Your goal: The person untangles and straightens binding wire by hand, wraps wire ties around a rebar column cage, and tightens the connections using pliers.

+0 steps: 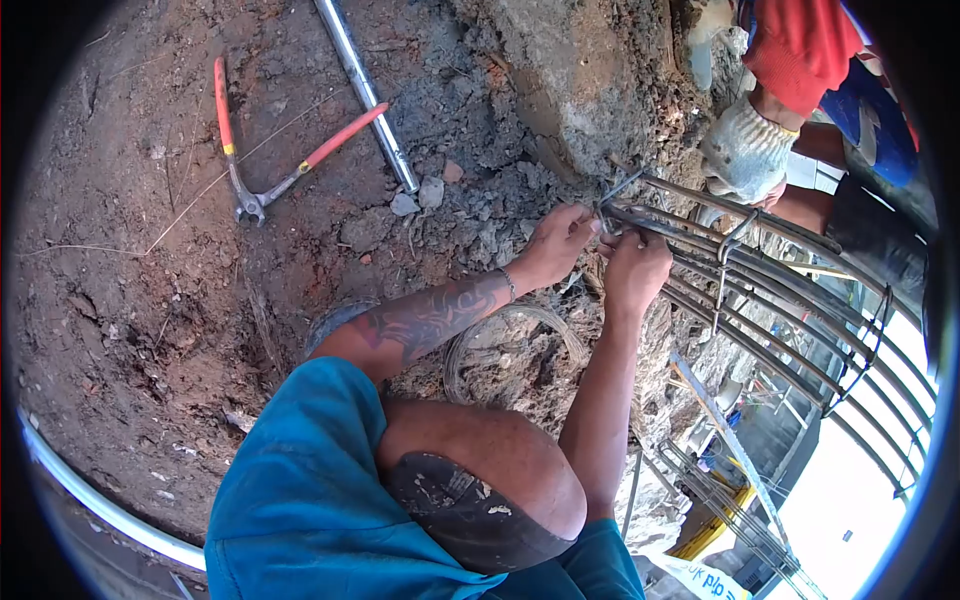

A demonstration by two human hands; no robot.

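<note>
My left hand (558, 243), at the end of a tattooed forearm, has its fingers pinched together at the near end of a rebar cage (760, 262). Opposite it, my right hand (638, 268) closes its fingertips around the same spot, where a bar end and a stirrup (622, 186) meet. Whatever thin piece the fingers hold is too small to make out. On the dirt to the left lie end-cutting pincers (250, 203) with red handles, spread open. One handle rests across a shiny metal pipe (365, 85).
A co-worker's gloved hand (748, 150), below a red sleeve, is at the cage's upper side. A coil of wire (455, 365) lies beneath my arms. More rebar (715, 500) and a long strip (735, 445) stand lower right. A pale pipe (110, 515) curves along the lower left.
</note>
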